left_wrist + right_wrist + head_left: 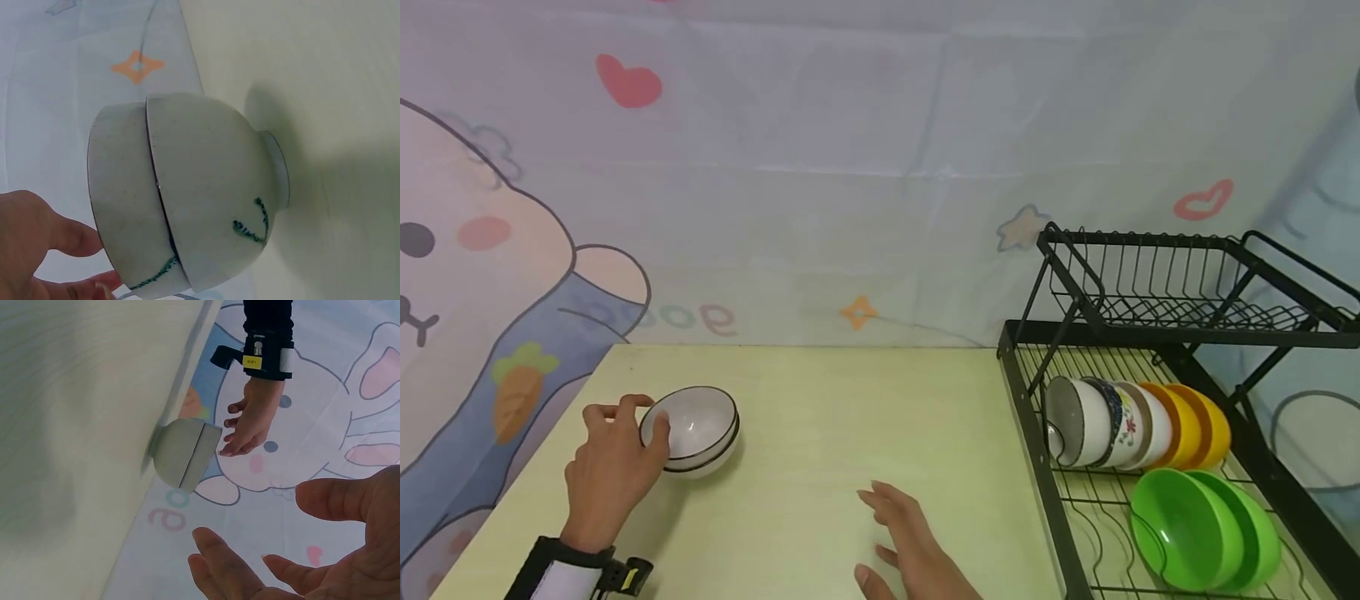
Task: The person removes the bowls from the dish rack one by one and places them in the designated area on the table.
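Two white bowls with dark rims stand nested on the pale table at the left. My left hand (617,462) is at the near left side of the upper bowl (694,421), pinching its rim between thumb and fingers. In the left wrist view the lower bowl (212,181) shows a green painted sprig and a foot ring at the table surface. My right hand (913,546) is over the front middle of the table, fingers loosely extended and apart, holding nothing. In the right wrist view its thumb and fingers are spread, away from the bowls.
A black two-tier dish rack (1037,467) stands at the right. Its lower tier holds a row of white, patterned and orange bowls (1183,425), with green bowls (1187,529) in front. The upper tier (1180,283) overhangs the back. A printed cloth (850,167) hangs behind the table (820,417).
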Tool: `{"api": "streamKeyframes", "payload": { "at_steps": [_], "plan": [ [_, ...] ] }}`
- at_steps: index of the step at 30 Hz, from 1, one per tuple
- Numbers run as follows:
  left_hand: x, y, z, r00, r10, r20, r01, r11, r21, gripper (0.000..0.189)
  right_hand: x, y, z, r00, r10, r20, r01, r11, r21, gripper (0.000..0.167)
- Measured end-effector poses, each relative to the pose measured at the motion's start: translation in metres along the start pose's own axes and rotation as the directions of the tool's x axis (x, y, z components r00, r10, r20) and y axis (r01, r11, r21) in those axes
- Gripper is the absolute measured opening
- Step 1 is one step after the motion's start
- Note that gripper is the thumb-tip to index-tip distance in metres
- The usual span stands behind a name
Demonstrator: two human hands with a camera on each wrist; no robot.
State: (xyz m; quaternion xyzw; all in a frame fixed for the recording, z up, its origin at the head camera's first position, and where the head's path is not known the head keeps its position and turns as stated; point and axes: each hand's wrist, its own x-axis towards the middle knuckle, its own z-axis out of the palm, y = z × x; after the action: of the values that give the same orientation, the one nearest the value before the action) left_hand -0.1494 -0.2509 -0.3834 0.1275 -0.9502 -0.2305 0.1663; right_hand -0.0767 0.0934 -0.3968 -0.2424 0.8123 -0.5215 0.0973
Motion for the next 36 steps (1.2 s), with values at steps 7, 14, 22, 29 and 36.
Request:
{"api": "streamKeyframes", "payload": {
  "at_steps": [7,14,22,29,36],
  "plan": [
    [-0.004,0.013,0.000,0.994,0.045,-0.103,-0.047,0.999,-0.021,0.038,0.000,0.000,-0.003,0.999,-0.039,-0.004,0.039,0.996,-0.081,0.057],
    [-0.014,0.034,0.006,0.970,0.165,-0.177,-0.173,0.985,-0.028,0.031,0.001,-0.002,-0.006,0.997,-0.071,-0.023,0.069,0.992,-0.105,0.056],
    [-0.032,0.059,0.017,0.954,0.280,-0.103,-0.290,0.952,-0.101,0.024,-0.001,-0.005,-0.009,0.997,-0.072,-0.039,0.066,0.989,-0.131,0.056],
    [-0.052,0.076,0.034,0.935,0.353,0.038,-0.337,0.917,-0.215,0.020,-0.002,-0.006,-0.012,0.999,-0.041,-0.032,0.036,0.989,-0.140,0.056],
    [-0.069,0.084,0.050,0.922,0.372,0.103,-0.333,0.902,-0.276,0.015,0.000,-0.006,-0.017,1.000,-0.021,-0.004,0.020,0.983,-0.183,0.052]
  ]
}}
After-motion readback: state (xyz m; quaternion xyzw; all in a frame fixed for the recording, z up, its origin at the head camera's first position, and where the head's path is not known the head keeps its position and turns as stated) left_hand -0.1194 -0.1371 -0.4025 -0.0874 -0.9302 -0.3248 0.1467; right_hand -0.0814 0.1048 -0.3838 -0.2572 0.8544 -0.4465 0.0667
